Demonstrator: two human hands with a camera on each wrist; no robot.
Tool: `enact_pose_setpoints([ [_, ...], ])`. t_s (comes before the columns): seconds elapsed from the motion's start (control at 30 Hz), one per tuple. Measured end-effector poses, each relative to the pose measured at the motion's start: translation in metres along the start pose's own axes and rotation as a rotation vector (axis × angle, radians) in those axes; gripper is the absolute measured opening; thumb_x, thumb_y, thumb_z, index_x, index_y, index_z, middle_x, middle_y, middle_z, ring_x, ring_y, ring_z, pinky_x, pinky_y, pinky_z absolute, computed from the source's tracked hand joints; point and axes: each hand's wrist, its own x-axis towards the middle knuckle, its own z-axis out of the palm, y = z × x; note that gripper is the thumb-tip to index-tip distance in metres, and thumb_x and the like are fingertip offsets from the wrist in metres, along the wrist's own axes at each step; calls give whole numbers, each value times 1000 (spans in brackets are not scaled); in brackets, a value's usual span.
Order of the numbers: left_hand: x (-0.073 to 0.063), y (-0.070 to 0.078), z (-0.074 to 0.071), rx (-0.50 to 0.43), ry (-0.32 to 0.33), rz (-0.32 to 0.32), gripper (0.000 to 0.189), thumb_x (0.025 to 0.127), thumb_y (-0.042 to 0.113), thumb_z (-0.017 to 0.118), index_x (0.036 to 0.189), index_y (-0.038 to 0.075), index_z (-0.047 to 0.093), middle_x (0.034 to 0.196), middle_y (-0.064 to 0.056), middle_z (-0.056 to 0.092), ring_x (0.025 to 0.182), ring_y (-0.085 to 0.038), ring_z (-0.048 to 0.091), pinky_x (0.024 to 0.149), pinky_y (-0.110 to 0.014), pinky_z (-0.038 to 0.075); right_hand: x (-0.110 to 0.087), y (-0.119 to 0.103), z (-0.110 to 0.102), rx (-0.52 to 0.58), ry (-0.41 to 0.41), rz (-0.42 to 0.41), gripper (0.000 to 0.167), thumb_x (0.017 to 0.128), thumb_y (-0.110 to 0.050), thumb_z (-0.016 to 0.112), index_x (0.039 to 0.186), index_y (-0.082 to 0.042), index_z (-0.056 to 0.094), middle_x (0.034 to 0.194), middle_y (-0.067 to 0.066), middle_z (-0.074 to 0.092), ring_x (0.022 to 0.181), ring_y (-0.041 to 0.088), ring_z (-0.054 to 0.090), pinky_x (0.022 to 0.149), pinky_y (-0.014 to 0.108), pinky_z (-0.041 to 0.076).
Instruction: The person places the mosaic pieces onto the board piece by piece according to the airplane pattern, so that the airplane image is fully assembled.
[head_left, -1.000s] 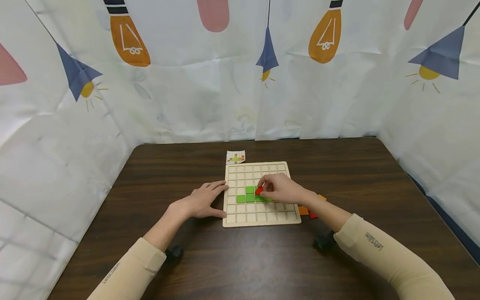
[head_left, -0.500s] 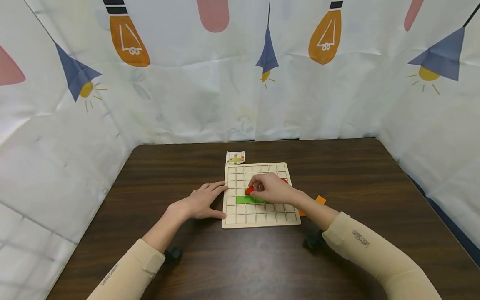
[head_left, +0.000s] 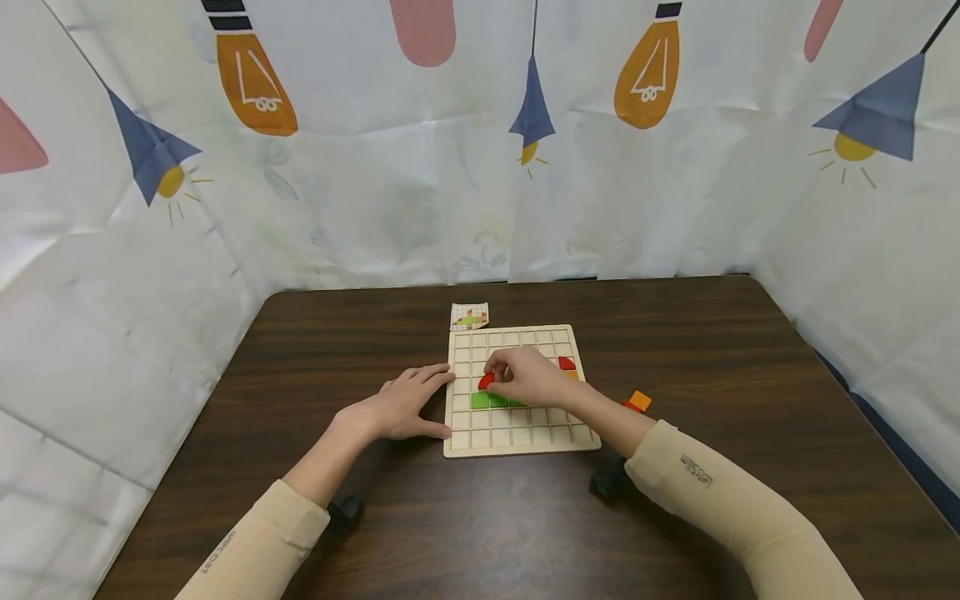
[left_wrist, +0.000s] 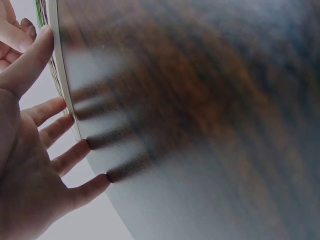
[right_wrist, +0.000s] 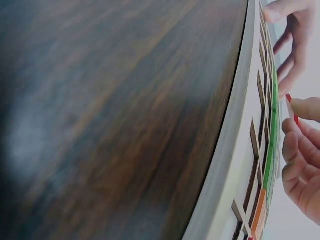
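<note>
My right hand [head_left: 528, 377] pinches a small red piece with a curved edge [head_left: 486, 381] between thumb and fingers, over the left part of the pale gridded wooden board [head_left: 480, 439]. In the right wrist view the red piece [right_wrist: 296, 119] is tilted, close above the board. A row of green square tiles [head_left: 480, 401] lies in the grid below that hand, which partly hides them. My left hand [head_left: 408, 402] has its fingers spread, with fingertips and thumb against the board's left edge; the left wrist view shows the fingers extended along the board's rim [left_wrist: 62, 75].
On the board's right side sit a red curved piece [head_left: 566, 363] and an orange tile [head_left: 572, 375]. A loose orange tile [head_left: 641, 400] and a red piece [head_left: 632, 407] lie on the dark table [head_left: 480, 525] right of the board. A small pattern card [head_left: 469, 317] lies behind the board.
My right hand has moved left across the board with the red piece, from the middle toward the left end of the green tiles. The left hand stays at the board's edge.
</note>
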Motion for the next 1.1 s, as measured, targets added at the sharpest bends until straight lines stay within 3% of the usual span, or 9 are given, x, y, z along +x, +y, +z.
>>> enact_pose_setpoints([
  [0.3,1,-1,1,7,2,-6,91,90,56,75,160,13,36,167,-12,25,148,-43,27,107,-74,29,5,-1,3,-27,1,42,22,93,-20,79,109,-7,70,82,-8,64,71,8,58,72,28,50],
  [0.77,-1,0,1,-2,6,4,91,91,56,74,160,10,37,166,-12,26,148,-43,27,105,-74,31,10,-5,5,-55,-14,17,15,92,-17,79,103,-8,71,80,-6,63,74,10,57,73,30,49],
  [1.1,-2,2,0,-14,0,11,90,92,52,74,160,9,35,167,-14,23,149,-44,24,106,-74,28,8,-3,2,-41,-41,33,29,93,-17,78,118,-6,70,84,-6,65,73,9,60,76,31,52],
])
